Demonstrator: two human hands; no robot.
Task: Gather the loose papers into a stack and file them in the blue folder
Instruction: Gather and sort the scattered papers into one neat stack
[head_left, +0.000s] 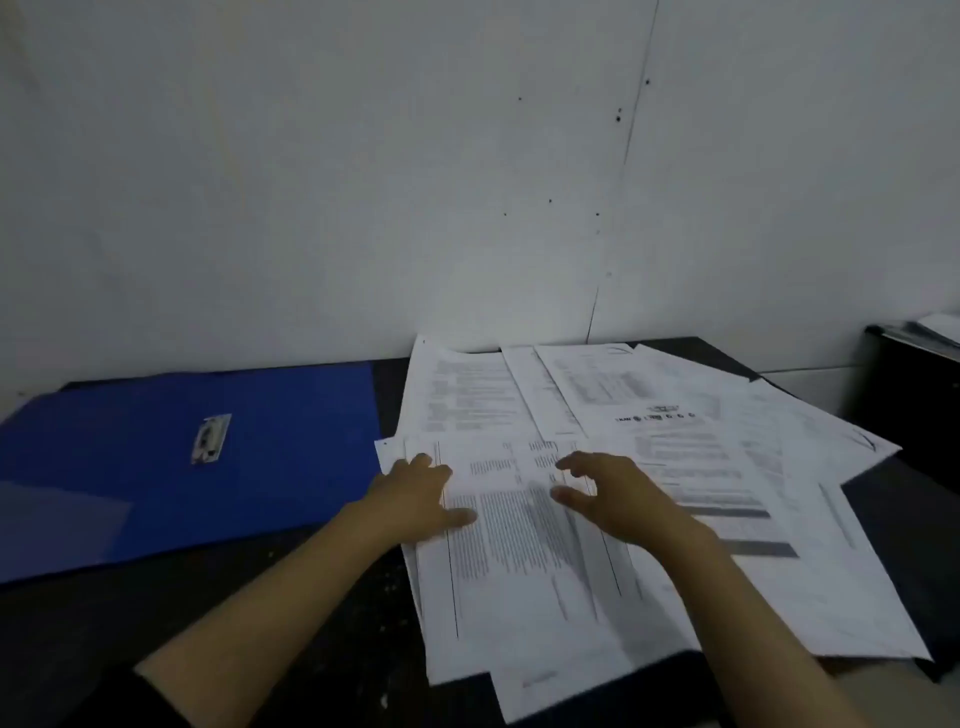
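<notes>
Several loose printed papers (670, 467) lie fanned and overlapping across the right half of a dark table (322, 613). The blue folder (171, 467) lies open and flat at the left, its metal clip (211, 439) showing near the middle. My left hand (415, 499) rests on the left edge of the nearest sheet (519, 561), thumb on the page. Just above the same sheet hovers my right hand (608, 493), its fingers spread and loosely bent, holding nothing.
A white wall (467, 182) rises right behind the table. A dark cabinet (914, 395) with more papers on top stands at the far right. Some sheets overhang the table's right and near edges.
</notes>
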